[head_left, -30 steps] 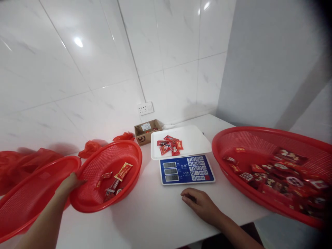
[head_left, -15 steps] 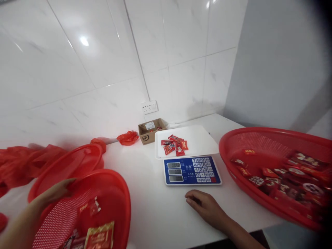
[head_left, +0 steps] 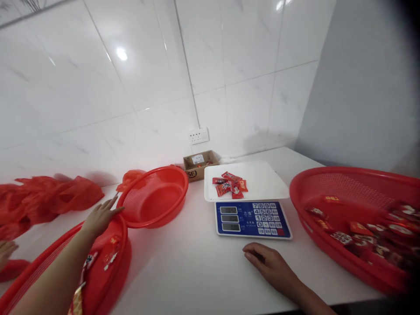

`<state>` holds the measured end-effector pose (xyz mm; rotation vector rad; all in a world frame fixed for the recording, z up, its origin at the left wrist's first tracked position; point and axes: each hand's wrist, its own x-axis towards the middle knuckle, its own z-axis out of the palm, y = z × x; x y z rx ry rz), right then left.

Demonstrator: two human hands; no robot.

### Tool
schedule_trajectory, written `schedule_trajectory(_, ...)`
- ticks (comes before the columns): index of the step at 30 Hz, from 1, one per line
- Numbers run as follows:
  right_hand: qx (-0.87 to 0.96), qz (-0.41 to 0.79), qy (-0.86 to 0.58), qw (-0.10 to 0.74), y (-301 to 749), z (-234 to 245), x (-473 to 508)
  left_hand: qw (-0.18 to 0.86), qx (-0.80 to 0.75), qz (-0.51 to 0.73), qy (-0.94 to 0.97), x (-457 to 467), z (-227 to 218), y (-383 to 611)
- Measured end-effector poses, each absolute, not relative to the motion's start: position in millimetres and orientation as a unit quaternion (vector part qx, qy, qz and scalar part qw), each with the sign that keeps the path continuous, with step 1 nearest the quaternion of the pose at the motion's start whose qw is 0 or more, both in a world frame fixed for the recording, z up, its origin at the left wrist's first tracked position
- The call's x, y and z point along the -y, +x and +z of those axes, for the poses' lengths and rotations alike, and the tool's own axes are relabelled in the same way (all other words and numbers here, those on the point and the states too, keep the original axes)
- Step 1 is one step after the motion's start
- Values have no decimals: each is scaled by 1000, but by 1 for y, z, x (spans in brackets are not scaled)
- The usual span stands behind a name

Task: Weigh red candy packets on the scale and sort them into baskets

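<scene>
My left hand is open, fingers stretched, above the far rim of a red plastic basket at lower left. A few wrapped snack packets show inside it; my forearm hides part of it. Just beyond my fingertips stands a second red basket, with nothing seen in it. My right hand rests on the table below the blue keypad of a digital scale; its fingers are loosely curled and apart, holding nothing. Several red snack packets lie in a pile on the scale's white pan.
At right a large red basket holds many wrapped snacks. A small cardboard box stands behind the scale by the wall. Red plastic bags lie at back left. Another person's hand shows at the left edge.
The second basket has moved right and back, apart from the front basket, which has shifted left. My left hand has come up and right. My right hand stays by the scale; the view has shifted slightly.
</scene>
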<state>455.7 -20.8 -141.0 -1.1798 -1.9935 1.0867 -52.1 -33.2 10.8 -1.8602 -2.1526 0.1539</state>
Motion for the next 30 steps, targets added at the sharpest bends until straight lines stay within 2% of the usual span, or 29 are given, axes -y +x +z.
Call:
schedule_trajectory(8,752,398,-443,283,455,-141,20,119,799,-55,-586,11,21,-3)
schedule_trajectory(15,745,405,-451,278,455,-141,20,-59,724,-43,-686,36,-10,116)
schedule_trajectory(18,744,407,-447,285,455,-142,24,23,720,-65,-690,63,-35,139)
schedule_trajectory(21,748,386,-442,308,455,-134,24,132,661,-137,-726,84,-58,141)
schedule_trajectory(26,731,212,-467,450,446,-86,-16,260,563,-255,-742,102,-77,141)
schedule_trajectory(28,743,137,-471,455,437,-64,-47,295,542,-299,-728,103,-82,144)
schedule_trajectory(30,764,95,-498,398,425,-49,-79,323,537,-340,-701,102,-89,146)
